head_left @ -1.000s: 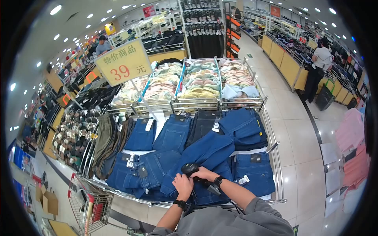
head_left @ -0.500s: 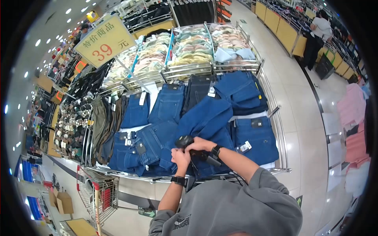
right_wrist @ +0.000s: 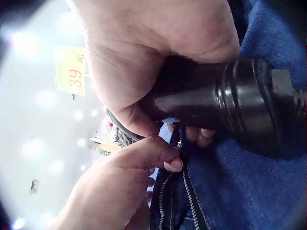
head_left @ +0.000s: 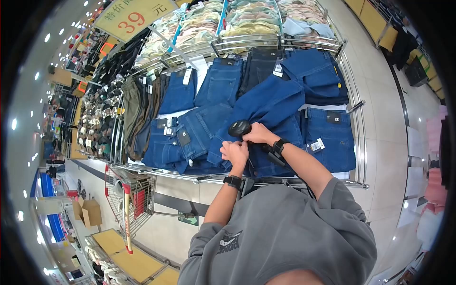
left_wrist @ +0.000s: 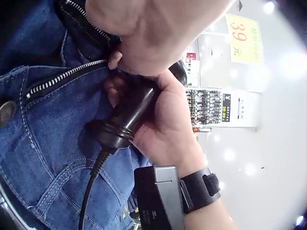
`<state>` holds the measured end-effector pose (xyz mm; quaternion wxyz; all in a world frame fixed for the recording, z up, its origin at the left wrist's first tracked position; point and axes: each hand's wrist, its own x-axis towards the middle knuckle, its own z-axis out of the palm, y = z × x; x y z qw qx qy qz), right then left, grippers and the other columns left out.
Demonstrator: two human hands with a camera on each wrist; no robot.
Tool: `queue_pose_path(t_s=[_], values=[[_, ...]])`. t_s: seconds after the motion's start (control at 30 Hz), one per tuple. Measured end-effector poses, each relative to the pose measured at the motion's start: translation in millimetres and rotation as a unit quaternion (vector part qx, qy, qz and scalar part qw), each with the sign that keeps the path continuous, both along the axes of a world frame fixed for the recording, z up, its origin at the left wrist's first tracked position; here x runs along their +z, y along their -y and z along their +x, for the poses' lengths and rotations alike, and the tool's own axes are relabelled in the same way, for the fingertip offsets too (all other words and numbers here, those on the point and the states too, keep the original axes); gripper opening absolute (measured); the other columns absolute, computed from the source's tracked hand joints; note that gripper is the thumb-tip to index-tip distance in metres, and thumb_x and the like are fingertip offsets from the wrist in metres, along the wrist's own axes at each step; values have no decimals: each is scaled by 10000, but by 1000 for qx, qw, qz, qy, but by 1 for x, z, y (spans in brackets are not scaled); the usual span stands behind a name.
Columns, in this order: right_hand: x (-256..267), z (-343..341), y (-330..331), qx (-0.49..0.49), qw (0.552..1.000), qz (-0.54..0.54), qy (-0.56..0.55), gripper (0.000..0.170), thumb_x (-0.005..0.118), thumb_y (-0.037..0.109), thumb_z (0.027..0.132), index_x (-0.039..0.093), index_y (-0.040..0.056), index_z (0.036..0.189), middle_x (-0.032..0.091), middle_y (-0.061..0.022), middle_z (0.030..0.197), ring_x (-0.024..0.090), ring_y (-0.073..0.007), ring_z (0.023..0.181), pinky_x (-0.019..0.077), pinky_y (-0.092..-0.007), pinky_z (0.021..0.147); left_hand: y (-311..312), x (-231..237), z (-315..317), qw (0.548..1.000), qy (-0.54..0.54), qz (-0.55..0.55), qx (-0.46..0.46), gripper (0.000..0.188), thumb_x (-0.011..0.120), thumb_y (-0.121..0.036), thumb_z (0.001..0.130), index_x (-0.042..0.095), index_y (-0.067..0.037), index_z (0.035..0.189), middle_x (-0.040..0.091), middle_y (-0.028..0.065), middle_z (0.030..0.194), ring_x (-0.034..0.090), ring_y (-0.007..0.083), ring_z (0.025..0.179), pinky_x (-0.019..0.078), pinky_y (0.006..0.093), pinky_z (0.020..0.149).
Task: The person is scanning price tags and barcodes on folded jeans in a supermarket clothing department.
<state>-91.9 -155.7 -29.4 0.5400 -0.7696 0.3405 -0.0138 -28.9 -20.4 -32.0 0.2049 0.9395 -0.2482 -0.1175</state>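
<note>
In the head view my right hand (head_left: 261, 134) grips a black corded barcode scanner (head_left: 239, 128), its rounded head pointing away from me. The fingers wrap the scanner's ribbed handle (right_wrist: 192, 91) in the right wrist view, and a cord (left_wrist: 88, 187) hangs from its end in the left wrist view. Close beside it, my left hand (head_left: 235, 153) pinches the fly edge of a pair of blue jeans (left_wrist: 43, 139). The open metal zipper (right_wrist: 192, 196) runs down from my left thumb and fingers. Those jeans lie unfolded across other folded pairs.
Folded jeans (head_left: 330, 135) with tags fill the metal-railed display stand (head_left: 361, 156). Pastel bras (head_left: 249, 16) lie in bins behind, under a yellow price sign (head_left: 135, 19). A shopping cart (head_left: 128, 199) stands at left, and an aisle (head_left: 380, 114) runs along the right.
The head view has tilted downward, so the stand appears higher and more of the grey sweatshirt shows. Both hands stay together over the same jeans, the scanner still in my right hand.
</note>
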Motion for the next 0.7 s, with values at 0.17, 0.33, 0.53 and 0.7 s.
queue_pose_path(t_s=[0.17, 0.33, 0.53, 0.7], values=[[5, 0, -2, 9, 998, -57, -1, 354, 713, 264, 635, 680, -50, 794, 677, -243, 780, 688, -354, 761, 533, -403, 699, 2, -4, -2, 1000, -2, 29, 7, 280, 683, -365, 778, 777, -117, 867, 523, 132, 1177, 399, 368, 1146, 312, 519, 936], [5, 0, 4, -12, 998, -56, 8, 364, 672, 269, 632, 688, -45, 813, 661, -288, 840, 664, -414, 860, 534, -439, 782, -4, 2, -6, 999, 16, 38, -15, 274, 682, -325, 750, 764, -73, 819, 525, 128, 1112, 410, 367, 1117, 327, 509, 919], [8, 1, 9, -8, 999, -37, 11, 333, 670, 247, 635, 681, -44, 797, 659, -286, 827, 661, -423, 842, 531, -443, 784, -37, 9, -14, 997, 42, 35, -48, 243, 680, -304, 705, 764, -80, 748, 547, 91, 1062, 419, 339, 1092, 316, 485, 908], [21, -4, 11, -12, 998, -58, 5, 329, 681, 232, 635, 678, -47, 808, 664, -275, 825, 658, -425, 839, 528, -439, 770, -69, 16, -7, 989, 48, 62, -123, 236, 675, -315, 707, 765, -99, 738, 565, 79, 1023, 438, 324, 1055, 316, 483, 892]])
